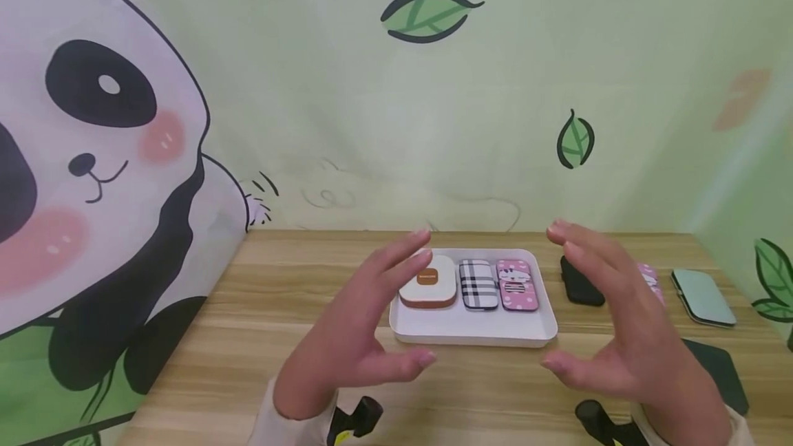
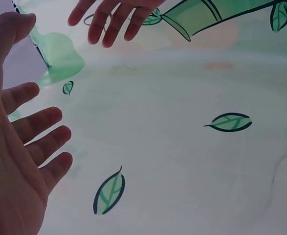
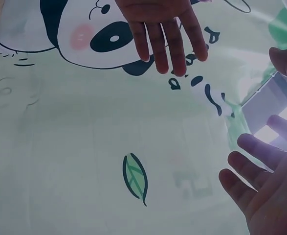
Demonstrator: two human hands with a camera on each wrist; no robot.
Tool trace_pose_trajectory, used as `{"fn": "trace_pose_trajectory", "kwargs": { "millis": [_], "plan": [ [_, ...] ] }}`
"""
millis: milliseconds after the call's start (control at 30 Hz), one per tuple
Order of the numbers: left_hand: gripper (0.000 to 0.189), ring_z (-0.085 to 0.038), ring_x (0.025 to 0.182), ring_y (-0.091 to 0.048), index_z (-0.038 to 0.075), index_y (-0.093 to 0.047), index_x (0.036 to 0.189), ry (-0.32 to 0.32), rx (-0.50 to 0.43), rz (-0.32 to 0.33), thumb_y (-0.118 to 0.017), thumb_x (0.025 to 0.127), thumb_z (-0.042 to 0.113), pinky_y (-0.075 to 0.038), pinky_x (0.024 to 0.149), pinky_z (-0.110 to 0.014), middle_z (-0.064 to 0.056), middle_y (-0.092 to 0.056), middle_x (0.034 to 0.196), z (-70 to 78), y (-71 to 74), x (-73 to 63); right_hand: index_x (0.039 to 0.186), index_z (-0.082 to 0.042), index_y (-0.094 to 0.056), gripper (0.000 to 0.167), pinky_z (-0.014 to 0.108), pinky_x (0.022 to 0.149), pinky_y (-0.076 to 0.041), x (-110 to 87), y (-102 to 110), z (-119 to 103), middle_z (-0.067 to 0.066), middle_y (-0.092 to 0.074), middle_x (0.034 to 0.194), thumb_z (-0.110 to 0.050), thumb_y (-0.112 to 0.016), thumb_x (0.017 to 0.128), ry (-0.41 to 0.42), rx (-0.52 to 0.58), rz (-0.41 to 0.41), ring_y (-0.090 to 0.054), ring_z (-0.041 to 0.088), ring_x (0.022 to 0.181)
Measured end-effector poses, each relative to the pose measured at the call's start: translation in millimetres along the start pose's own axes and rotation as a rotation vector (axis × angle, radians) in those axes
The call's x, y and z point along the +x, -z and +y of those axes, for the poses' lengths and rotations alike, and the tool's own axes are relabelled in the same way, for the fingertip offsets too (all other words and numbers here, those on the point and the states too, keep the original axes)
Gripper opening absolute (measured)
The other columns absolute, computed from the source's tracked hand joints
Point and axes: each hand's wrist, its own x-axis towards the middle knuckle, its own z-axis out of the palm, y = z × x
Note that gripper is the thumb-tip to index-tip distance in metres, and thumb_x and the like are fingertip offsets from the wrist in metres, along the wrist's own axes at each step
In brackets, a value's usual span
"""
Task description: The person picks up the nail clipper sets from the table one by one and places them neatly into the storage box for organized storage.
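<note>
My left hand (image 1: 347,339) and right hand (image 1: 641,343) are raised apart over the front of the table, palms turned toward each other. Both have extended fingers, thumbs spread away from them, and hold nothing. Between and beyond them lies a shallow white tray (image 1: 458,330). In it sit a rounded square white case (image 1: 441,288) with a brown patch, a black-and-white plaid case (image 1: 478,285) and a pink case (image 1: 517,285) with a cartoon cat. In the head view, left fingertips overlap the white case. The left wrist view shows the left palm (image 2: 18,166); the right wrist view shows the right hand (image 3: 273,188).
Right of the tray are a black case (image 1: 581,284), a pink patterned item (image 1: 650,277) partly behind my right hand, a pale mint case (image 1: 706,296) and a dark green flat item (image 1: 719,370). A panda-printed cloth (image 1: 322,109) hangs behind the wooden table (image 1: 260,308).
</note>
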Motion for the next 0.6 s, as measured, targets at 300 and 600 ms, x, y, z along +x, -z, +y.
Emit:
{"fn": "trace_pose_trajectory", "kwargs": {
  "millis": [300,600],
  "plan": [
    [0.076,-0.034,0.142,-0.039,0.001,-0.036,0.152,0.0,0.048,-0.006,-0.054,0.096,0.049,-0.035,0.116,-0.048,-0.022,-0.038,0.155,2.1,2.0,1.1,0.137,0.011,-0.044,0.08,0.028,0.116,-0.031,-0.7,5.9,-2.3,0.016,-0.05,0.147,-0.051,-0.068,0.091,-0.024,-0.042,-0.001,-0.043,0.02,0.14],
    [0.071,-0.034,0.142,-0.039,-0.004,-0.037,0.149,0.048,0.025,0.01,-0.05,0.099,0.044,-0.034,0.116,-0.046,-0.021,-0.039,0.154,-6.4,0.1,-3.0,0.136,0.01,-0.046,0.079,0.028,0.116,-0.032,-0.2,3.7,-1.9,0.019,-0.051,0.144,-0.05,-0.069,0.09,-0.009,-0.038,0.006,-0.045,0.021,0.138]
  ]
}}
